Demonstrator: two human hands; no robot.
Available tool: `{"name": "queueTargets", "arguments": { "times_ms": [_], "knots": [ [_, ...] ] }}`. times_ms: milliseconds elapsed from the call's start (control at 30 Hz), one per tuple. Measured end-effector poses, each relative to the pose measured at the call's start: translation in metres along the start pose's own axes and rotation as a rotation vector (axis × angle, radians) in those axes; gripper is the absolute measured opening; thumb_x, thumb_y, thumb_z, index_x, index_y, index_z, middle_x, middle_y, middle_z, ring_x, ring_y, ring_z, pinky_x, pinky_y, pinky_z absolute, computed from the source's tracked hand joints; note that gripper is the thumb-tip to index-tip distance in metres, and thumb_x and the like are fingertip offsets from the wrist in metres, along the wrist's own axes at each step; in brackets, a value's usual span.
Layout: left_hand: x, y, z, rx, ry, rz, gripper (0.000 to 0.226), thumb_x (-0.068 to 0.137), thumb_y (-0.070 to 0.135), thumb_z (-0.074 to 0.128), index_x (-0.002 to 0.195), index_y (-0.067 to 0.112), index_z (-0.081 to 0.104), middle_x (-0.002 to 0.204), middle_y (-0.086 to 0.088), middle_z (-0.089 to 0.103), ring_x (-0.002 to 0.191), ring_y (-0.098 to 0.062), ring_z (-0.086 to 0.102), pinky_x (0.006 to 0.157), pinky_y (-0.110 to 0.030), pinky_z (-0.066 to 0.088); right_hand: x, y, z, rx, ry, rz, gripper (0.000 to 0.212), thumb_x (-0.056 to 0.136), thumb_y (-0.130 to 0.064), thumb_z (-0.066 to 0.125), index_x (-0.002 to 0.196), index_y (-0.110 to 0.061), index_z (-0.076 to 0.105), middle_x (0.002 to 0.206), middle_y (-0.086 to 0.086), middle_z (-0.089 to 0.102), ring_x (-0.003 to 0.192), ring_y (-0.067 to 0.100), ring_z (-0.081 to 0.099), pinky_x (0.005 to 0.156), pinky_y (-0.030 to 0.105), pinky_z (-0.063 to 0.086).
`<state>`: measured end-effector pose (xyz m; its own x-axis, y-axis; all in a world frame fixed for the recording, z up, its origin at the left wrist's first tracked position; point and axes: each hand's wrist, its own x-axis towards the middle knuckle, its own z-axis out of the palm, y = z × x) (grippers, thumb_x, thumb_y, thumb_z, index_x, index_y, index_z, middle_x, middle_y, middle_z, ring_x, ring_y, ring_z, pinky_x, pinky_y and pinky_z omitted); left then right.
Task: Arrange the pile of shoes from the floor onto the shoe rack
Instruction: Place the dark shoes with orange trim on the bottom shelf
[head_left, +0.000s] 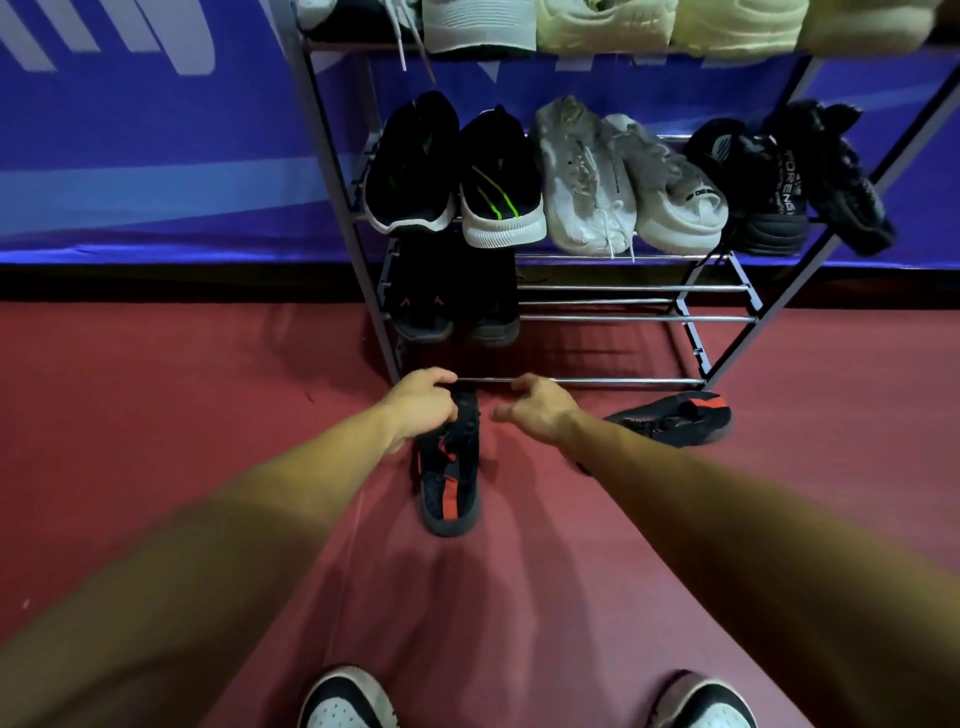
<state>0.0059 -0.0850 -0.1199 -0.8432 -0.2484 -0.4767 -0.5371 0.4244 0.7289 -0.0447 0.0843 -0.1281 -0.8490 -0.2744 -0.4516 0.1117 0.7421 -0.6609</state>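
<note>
A black shoe with a red stripe (451, 483) lies on the red floor just in front of the metal shoe rack (634, 287). My left hand (421, 405) grips its far end, fingers curled over it. My right hand (537, 408) hovers beside it with loosely curled fingers and holds nothing. The matching black and red shoe (675, 415) lies on its side to the right, near the rack's bottom front bar. A dark pair (452, 291) sits on the lower shelf's left end. The middle shelf carries a black and green pair (457, 176), a white pair (623, 182) and a black pair (789, 176).
The top shelf holds pale shoes (608, 23). A blue banner wall (156, 145) stands behind the rack. The lower shelf bars to the right of the dark pair are bare. My own two shoes (345, 701) show at the bottom edge.
</note>
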Motion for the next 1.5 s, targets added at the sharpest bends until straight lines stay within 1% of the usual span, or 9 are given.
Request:
{"name": "queueTargets", "arguments": {
  "times_ms": [333, 567, 700, 800, 933, 1167, 1300, 1400, 1500],
  "knots": [
    [0.017, -0.049, 0.005, 0.186, -0.039, -0.111, 0.050, 0.093, 0.002, 0.051, 0.142, 0.015, 0.048, 0.132, -0.003, 0.051, 0.112, -0.020, 0.050, 0.088, -0.020, 0.036, 0.013, 0.011, 0.049, -0.123, -0.204, 0.050, 0.056, 0.094, -0.032, 0.067, 0.140, -0.004, 0.052, 0.141, 0.012, 0.056, 0.128, 0.027, 0.054, 0.095, 0.028, 0.043],
    [0.028, -0.090, 0.020, 0.195, -0.178, -0.241, 0.058, 0.095, 0.013, 0.051, 0.150, 0.025, 0.036, 0.127, -0.002, 0.048, 0.107, -0.020, 0.051, 0.082, -0.028, 0.048, 0.037, 0.026, 0.078, -0.068, -0.319, 0.169, 0.022, 0.092, -0.023, 0.070, 0.084, -0.013, 0.052, 0.075, 0.005, 0.060, 0.060, 0.018, 0.057, 0.054, 0.028, 0.049],
    [0.033, -0.097, 0.028, 0.093, -0.180, -0.280, 0.064, 0.092, 0.010, 0.050, 0.151, 0.030, 0.034, 0.119, 0.003, 0.050, 0.102, -0.016, 0.051, 0.084, -0.032, 0.049, 0.038, 0.021, 0.084, -0.042, -0.370, 0.140, 0.025, 0.094, -0.019, 0.066, 0.116, -0.009, 0.061, 0.098, 0.011, 0.062, 0.076, 0.026, 0.061, 0.057, 0.026, 0.051],
    [0.032, -0.095, 0.031, 0.017, -0.177, -0.290, 0.065, 0.090, 0.006, 0.050, 0.148, 0.030, 0.036, 0.111, 0.005, 0.052, 0.103, -0.015, 0.051, 0.080, -0.031, 0.047, 0.035, 0.020, 0.084, -0.027, -0.376, 0.120, 0.034, 0.094, -0.015, 0.064, 0.127, -0.008, 0.058, 0.099, 0.010, 0.061, 0.061, 0.018, 0.058, 0.046, 0.020, 0.047],
    [0.024, -0.090, 0.032, -0.045, -0.137, -0.287, 0.065, 0.090, 0.002, 0.049, 0.147, 0.031, 0.037, 0.126, 0.000, 0.049, 0.111, -0.018, 0.053, 0.074, -0.026, 0.049, 0.027, 0.025, 0.072, 0.032, -0.371, 0.155, 0.040, 0.091, 0.001, 0.065, 0.129, -0.007, 0.056, 0.056, 0.000, 0.064, 0.041, 0.009, 0.056, 0.034, 0.015, 0.040],
    [0.004, -0.060, 0.043, -0.070, -0.058, -0.139, 0.062, 0.088, -0.002, 0.054, 0.146, 0.014, 0.042, 0.112, -0.002, 0.061, 0.107, -0.022, 0.060, 0.092, -0.035, 0.050, -0.002, 0.038, 0.038, 0.129, -0.262, 0.153, 0.046, 0.075, 0.003, 0.078, 0.117, -0.013, 0.067, 0.080, 0.008, 0.062, 0.058, 0.016, 0.048, 0.043, 0.020, 0.033],
    [-0.010, -0.024, 0.049, -0.060, -0.051, -0.039, 0.028, 0.084, -0.010, 0.059, 0.088, 0.018, 0.058, 0.092, -0.005, 0.063, 0.100, -0.024, 0.061, 0.089, -0.039, 0.051, -0.028, 0.042, 0.013, 0.177, -0.324, 0.185, 0.019, 0.085, -0.005, 0.074, 0.077, -0.016, 0.062, 0.074, 0.007, 0.057, 0.060, 0.014, 0.046, 0.053, 0.023, 0.031],
    [-0.017, -0.004, 0.054, -0.043, -0.040, 0.014, 0.048, 0.076, -0.006, 0.069, 0.122, 0.006, 0.063, 0.110, -0.009, 0.067, 0.109, -0.024, 0.064, 0.100, -0.039, 0.052, -0.049, 0.047, -0.014, 0.290, -0.315, 0.225, 0.023, 0.088, -0.006, 0.072, 0.071, -0.016, 0.060, 0.062, 0.001, 0.055, 0.053, 0.009, 0.048, 0.054, 0.020, 0.030],
    [-0.033, 0.015, 0.064, -0.089, -0.069, 0.020, 0.057, 0.075, -0.006, 0.068, 0.130, 0.006, 0.058, 0.108, -0.013, 0.067, 0.092, -0.025, 0.065, 0.078, -0.035, 0.053, -0.068, 0.053, -0.040, 0.381, -0.238, 0.280, 0.027, 0.085, -0.004, 0.073, 0.066, -0.015, 0.057, 0.046, -0.001, 0.047, 0.047, 0.010, 0.040, 0.058, 0.024, 0.034]
  ]
}}
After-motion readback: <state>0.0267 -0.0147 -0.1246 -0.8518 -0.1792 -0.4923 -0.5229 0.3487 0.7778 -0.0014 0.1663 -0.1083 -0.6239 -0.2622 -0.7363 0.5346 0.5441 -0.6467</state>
